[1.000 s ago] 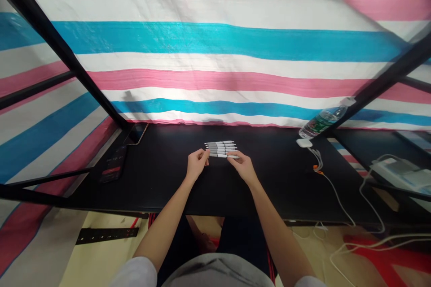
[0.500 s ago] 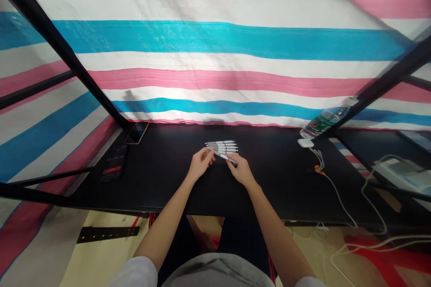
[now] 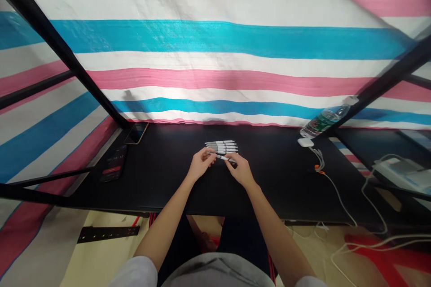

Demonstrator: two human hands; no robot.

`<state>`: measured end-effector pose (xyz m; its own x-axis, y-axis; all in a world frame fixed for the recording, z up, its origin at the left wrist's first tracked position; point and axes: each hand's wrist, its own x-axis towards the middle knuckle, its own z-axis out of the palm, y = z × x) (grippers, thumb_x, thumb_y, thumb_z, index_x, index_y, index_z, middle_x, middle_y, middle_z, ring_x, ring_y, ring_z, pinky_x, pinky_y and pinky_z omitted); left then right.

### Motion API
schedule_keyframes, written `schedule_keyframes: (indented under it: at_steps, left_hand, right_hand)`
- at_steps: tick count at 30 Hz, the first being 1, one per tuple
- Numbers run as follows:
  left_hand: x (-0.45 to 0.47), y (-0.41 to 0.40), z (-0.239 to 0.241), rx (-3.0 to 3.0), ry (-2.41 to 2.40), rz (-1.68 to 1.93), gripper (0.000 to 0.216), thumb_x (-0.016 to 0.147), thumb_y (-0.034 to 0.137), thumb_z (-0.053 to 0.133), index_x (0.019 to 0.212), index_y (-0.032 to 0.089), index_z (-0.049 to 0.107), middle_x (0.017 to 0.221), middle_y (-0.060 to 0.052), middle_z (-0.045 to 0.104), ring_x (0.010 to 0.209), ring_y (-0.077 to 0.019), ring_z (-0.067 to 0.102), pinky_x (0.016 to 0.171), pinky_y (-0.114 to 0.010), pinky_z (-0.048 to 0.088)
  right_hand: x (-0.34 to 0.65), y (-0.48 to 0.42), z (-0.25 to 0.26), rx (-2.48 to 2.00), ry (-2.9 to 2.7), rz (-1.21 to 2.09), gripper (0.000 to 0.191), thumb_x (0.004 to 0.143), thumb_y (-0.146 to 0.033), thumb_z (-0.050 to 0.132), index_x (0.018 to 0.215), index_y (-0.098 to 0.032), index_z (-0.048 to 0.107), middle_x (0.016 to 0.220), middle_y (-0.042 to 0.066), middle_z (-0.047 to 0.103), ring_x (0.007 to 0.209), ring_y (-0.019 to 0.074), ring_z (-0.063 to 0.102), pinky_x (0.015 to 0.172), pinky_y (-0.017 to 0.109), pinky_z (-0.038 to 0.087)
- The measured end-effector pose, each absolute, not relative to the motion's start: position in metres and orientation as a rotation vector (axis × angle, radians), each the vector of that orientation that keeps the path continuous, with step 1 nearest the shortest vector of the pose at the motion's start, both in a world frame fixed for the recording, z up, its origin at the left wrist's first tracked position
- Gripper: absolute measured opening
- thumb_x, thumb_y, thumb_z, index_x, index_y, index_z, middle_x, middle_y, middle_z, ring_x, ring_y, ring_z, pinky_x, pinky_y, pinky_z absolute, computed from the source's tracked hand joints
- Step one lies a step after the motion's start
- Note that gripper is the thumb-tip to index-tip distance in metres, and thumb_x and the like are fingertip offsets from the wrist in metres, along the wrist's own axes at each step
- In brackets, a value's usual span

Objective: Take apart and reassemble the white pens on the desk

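A white and grey pen (image 3: pixel 221 157) spans the gap between my two hands, tilted slightly down to the right. My left hand (image 3: pixel 201 163) pinches its left end between thumb and fingers. At the other end, my right hand (image 3: pixel 239 168) grips the pen with thumb and forefinger. Just beyond my fingertips, several similar pens (image 3: pixel 222 146) lie side by side in a row on the black table (image 3: pixel 161 166). My fingers partly cover both ends of the held pen.
Two phones, one dark-screened (image 3: pixel 137 133) and one showing a lit display (image 3: pixel 114 163), lie at the left. To the right stand a tilted water bottle (image 3: pixel 321 122) and a white charger (image 3: pixel 305 142) with cables. Black frame bars and a striped sheet (image 3: pixel 218 40) enclose the table.
The held pen has turned slightly flatter, and its right part now sits a little lower between my fingers. Both hands stay almost in place; the row of pens has not moved.
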<state>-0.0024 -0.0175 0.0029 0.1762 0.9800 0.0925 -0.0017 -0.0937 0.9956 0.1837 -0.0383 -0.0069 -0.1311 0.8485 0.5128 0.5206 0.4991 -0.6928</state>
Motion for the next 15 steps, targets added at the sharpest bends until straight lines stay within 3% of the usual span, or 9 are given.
schedule_keyframes:
  at_steps: [3,7,11,15]
  left_hand:
    - [-0.0013,-0.0180,0.0041,1.360,0.943,1.112,0.035,0.075,0.038,0.071,0.099,0.014,0.065,0.076,-0.005,0.066,0.066,-0.0134,0.061,0.056,-0.023,0.046]
    - [-0.0018,-0.0183,0.0047,1.422,1.073,1.139,0.027,0.078,0.041,0.067,0.080,0.014,0.064,0.065,-0.001,0.062,0.059,-0.0116,0.057,0.057,-0.023,0.044]
    - [-0.0042,-0.0190,0.0034,1.541,1.258,1.164,0.036,0.081,0.045,0.062,0.062,0.015,0.057,0.051,0.003,0.052,0.049,-0.0087,0.047,0.052,-0.022,0.036]
    - [-0.0048,-0.0192,0.0022,1.595,1.289,1.162,0.038,0.082,0.046,0.061,0.060,0.015,0.058,0.048,0.003,0.049,0.046,-0.0081,0.044,0.050,-0.022,0.035]
  right_hand:
    - [0.1841,-0.0381,-0.0099,-1.194,-1.786,0.449,0.013,0.086,-0.022,0.051,0.091,-0.020,0.063,0.083,0.004,0.066,0.073,0.0168,0.063,0.067,0.027,0.051]
    - [0.1831,-0.0391,-0.0106,-1.170,-1.822,0.444,0.017,0.087,-0.023,0.052,0.099,-0.020,0.065,0.090,0.006,0.067,0.070,0.0159,0.061,0.070,0.028,0.051]
    - [0.1812,-0.0409,-0.0090,-1.112,-1.895,0.395,0.025,0.092,-0.026,0.050,0.110,-0.023,0.067,0.088,0.006,0.066,0.073,0.0163,0.061,0.076,0.030,0.052]
    - [0.1809,-0.0412,-0.0087,-1.111,-1.892,0.398,0.025,0.094,-0.025,0.048,0.107,-0.023,0.069,0.087,0.006,0.067,0.076,0.0164,0.063,0.074,0.029,0.053]
